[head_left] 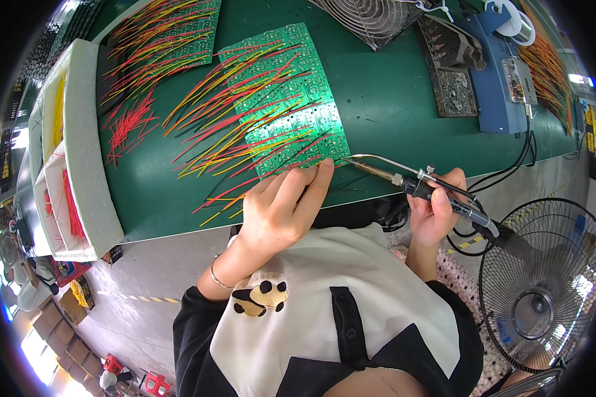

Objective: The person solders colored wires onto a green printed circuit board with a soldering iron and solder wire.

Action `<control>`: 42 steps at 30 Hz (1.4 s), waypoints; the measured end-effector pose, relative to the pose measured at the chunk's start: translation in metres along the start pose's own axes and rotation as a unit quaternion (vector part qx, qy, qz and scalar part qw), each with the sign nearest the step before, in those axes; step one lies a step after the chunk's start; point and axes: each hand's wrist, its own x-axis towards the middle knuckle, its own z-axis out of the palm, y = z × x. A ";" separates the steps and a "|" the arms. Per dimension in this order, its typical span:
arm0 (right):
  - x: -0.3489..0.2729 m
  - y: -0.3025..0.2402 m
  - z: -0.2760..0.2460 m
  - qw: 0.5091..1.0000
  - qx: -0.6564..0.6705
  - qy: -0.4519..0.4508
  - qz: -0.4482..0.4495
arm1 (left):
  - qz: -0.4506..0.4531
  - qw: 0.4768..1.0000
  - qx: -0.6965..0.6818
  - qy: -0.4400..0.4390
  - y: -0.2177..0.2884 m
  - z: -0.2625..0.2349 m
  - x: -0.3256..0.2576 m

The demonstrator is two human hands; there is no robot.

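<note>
Left hand rests flat-fingered on the green circuit board – right hand grips the soldering iron.

A green workbench stands over a grey floor, with a black pedestal fan beside it.

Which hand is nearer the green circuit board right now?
Left. The left hand rests its fingertips on the green circuit board; the right hand holds the soldering iron beside it.

A black-handled soldering iron points at a wire-studded green circuit board lying flat.
</note>
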 end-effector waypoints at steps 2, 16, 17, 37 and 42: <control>0.000 0.000 0.000 1.000 -0.001 -0.001 0.001 | -0.001 1.000 -0.002 0.001 0.000 0.000 0.000; 0.006 -0.002 -0.002 1.000 0.006 -0.001 0.012 | -0.003 1.000 -0.005 -0.010 0.002 -0.002 0.001; 0.007 -0.002 0.000 1.000 0.006 -0.001 0.013 | -0.004 1.000 -0.005 -0.010 0.001 -0.002 0.001; 0.005 0.000 -0.001 1.000 -0.001 0.000 -0.011 | 0.011 1.000 0.004 0.002 0.000 0.000 -0.001; 0.006 0.001 -0.003 1.000 0.008 -0.015 -0.017 | 0.002 1.000 -0.003 0.003 0.001 0.000 -0.001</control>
